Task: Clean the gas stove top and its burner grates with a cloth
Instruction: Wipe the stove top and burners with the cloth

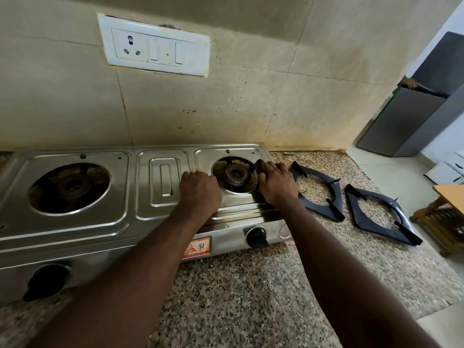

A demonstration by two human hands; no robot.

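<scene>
The left hand (199, 189) is resting curled on the stove (75, 222); I cannot tell if it holds anything. The right hand (277, 184) is gripping a brown thing (259, 165) by the burner (234, 175).

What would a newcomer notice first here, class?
The left hand and right hand, gripping a small brown object, flank the right burner of the shiny steel gas stove. Two black metal burner grates lie on the speckled granite counter to its right. A white switch plate hangs on the stained wall.
</scene>
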